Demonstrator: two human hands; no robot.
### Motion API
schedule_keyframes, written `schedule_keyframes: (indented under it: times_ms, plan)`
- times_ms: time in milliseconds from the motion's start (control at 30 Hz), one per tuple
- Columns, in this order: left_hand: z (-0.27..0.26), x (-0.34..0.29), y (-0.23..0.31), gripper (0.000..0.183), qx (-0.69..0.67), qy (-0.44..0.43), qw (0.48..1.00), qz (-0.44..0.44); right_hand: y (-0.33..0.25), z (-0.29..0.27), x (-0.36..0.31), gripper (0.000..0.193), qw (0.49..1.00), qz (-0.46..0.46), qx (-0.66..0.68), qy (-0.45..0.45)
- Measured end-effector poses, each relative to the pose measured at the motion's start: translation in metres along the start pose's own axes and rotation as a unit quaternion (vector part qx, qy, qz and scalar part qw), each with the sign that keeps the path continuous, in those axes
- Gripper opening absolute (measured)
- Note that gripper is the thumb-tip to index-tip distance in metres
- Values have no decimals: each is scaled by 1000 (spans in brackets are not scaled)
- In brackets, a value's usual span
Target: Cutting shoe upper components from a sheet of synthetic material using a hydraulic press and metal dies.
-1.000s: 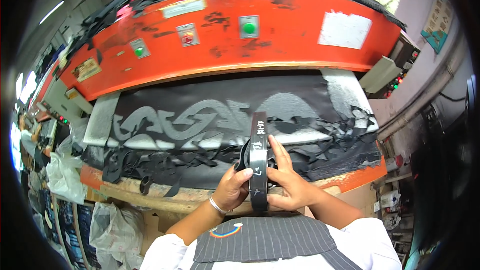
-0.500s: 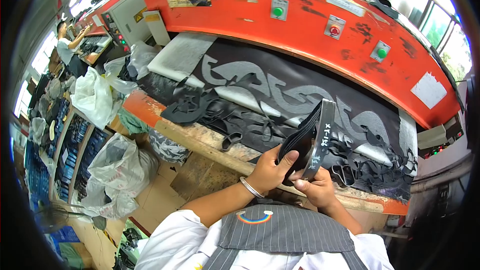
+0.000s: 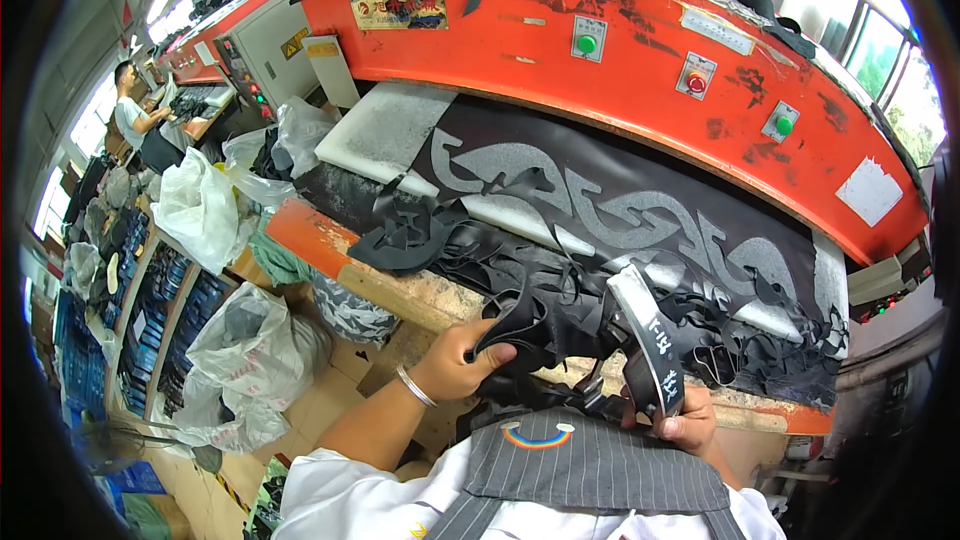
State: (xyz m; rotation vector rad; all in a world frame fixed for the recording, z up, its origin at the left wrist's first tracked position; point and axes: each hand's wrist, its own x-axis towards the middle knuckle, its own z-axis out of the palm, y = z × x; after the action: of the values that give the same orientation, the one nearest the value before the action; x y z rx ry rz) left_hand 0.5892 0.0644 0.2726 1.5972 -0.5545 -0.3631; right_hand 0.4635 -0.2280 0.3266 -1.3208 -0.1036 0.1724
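Note:
My left hand point(image 3: 452, 365), with a silver bangle at its wrist, grips a curled stack of black leather-like pieces point(image 3: 523, 328), thumb on top. In my right hand point(image 3: 690, 424) is a curved metal cutting die point(image 3: 646, 335), held by its lower end and tilted upward, pale handwriting along its side. Die and stack are apart, both over the front edge of the press bed. Beyond them lies a black sheet point(image 3: 690, 185) with curved shapes cut out, the pale cutting pad point(image 3: 385, 130) showing through. Tangled black offcuts point(image 3: 500, 260) cover its near side.
The red press beam point(image 3: 640, 60) spans the back, carrying two green buttons and one red. A wooden ledge point(image 3: 400, 290) edges the bed. White plastic bags point(image 3: 250, 340) and shelves of blue items point(image 3: 197, 315) stand at left. Another person point(image 3: 140, 120) works at the far left.
My hands have moved apart. The black pieces have come away from the die to the left with my left hand; my right hand has lowered the die rightward.

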Motion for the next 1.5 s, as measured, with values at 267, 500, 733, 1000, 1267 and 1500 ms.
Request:
schedule_keyframes:
  times_ms: [267,500,733,1000,1267,1500]
  plan:
    - [-121,-37,-45,37,-65,546,828,-111,-24,-51,-18,33,917,-138,-221,302]
    - [-133,54,-69,70,360,323,875,9,22,-51,32,27,727,-3,-684,63]
    - [-159,87,-96,73,433,43,877,-205,89,-39,68,32,713,-123,-689,-49]
    - [-169,62,-103,68,488,66,846,-204,106,-36,68,32,674,-144,-724,-26]
    - [-128,60,-111,49,591,102,781,-177,103,-36,56,33,684,-163,-711,-16]
    - [-201,12,-128,40,267,591,761,-38,103,-39,49,34,684,-189,-704,-34]
